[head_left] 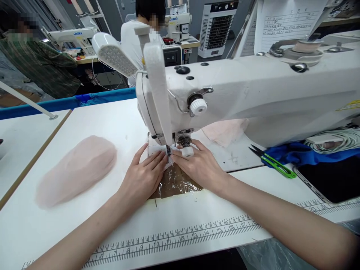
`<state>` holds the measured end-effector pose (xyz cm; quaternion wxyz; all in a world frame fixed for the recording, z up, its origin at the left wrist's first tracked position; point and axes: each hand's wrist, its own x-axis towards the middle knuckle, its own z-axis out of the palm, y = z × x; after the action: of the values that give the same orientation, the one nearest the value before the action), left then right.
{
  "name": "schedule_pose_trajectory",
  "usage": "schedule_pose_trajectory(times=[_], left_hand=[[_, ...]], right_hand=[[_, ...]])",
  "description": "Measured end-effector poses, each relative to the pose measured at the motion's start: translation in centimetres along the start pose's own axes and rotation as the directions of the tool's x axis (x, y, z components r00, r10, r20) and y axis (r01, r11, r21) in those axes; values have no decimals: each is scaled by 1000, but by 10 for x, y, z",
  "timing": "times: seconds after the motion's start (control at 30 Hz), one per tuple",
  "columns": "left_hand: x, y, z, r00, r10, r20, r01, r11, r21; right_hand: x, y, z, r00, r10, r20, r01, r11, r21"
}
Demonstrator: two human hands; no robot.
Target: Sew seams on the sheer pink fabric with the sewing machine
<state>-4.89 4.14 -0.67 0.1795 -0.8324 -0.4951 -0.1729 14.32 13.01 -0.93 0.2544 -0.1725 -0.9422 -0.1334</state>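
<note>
A small piece of thin white fabric (169, 160) lies under the presser foot (168, 150) of the white sewing machine (242, 84). From the left, my left hand (146, 172) rests flat beside the foot, its fingers stretched toward the fabric. My right hand (201, 165) lies to the right of the needle area with fingers extended, the tips close to the foot and partly hidden behind the machine's fittings. Below both hands is a brown plate covered with shiny clear tape (177, 182). Much of the fabric is covered by my fingers.
Sheer pale pink fabric (78, 170) lies left; another pink piece (225, 131) sits behind my right hand. Green thread snips (277, 163), a phone (332, 180) and blue cloth (295, 153) are at right. A printed ruler (168, 242) runs along the front edge. Two people work beyond.
</note>
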Motion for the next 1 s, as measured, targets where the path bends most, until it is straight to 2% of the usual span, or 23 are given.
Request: schedule_pose_trajectory(times=[0.33, 0.57, 0.7, 0.8, 0.9, 1.0], left_hand=[[4, 1, -4, 1000, -7, 9, 7, 1000, -4], [2, 5, -15, 993, -92, 71, 94, 995, -18], [3, 9, -28, 998, -56, -5, 56, 997, -53], [4, 5, -29, 996, -44, -80, 39, 997, -62], [4, -3, -23, 1000, -18, -10, 17, 999, -35], [2, -9, -16, 997, 13, 79, -8, 997, -71]], right_hand=[[0, -1, 1, 1000, 3, -7, -3, 1000, 25], [0, 2, -1, 1000, 23, -5, -23, 1000, 4], [0, -3, -8, 995, 20, -100, -18, 1000, 23], [0, -11, -13, 987, -42, -152, 60, 991, 116], [1, -17, -17, 993, -73, -92, 88, 982, 170], [1, -20, -22, 996, -16, -90, 27, 993, 117]])
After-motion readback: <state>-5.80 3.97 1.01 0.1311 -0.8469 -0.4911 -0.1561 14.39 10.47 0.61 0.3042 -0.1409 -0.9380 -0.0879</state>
